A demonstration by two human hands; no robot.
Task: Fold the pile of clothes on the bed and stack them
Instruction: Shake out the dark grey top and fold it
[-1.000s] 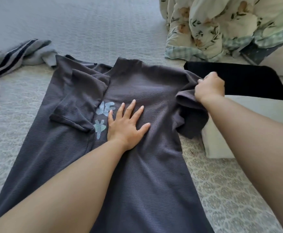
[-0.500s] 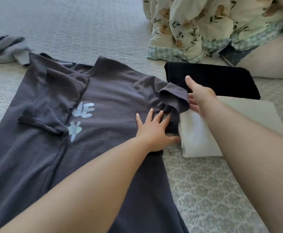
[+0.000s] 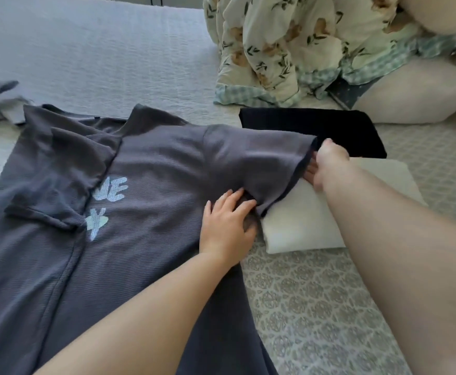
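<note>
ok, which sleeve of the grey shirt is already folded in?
The sleeve on the person's left: it lies flat, folded over the shirt's front beside the print. The other sleeve is spread outward, its hem held by the right hand.

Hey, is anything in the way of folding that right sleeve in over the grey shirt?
Only the person's own left hand, which rests on the grey shirt at the armpit, where the sleeve would land. The right hand already holds the sleeve's cuff; nothing else lies on the shirt's chest.
</note>
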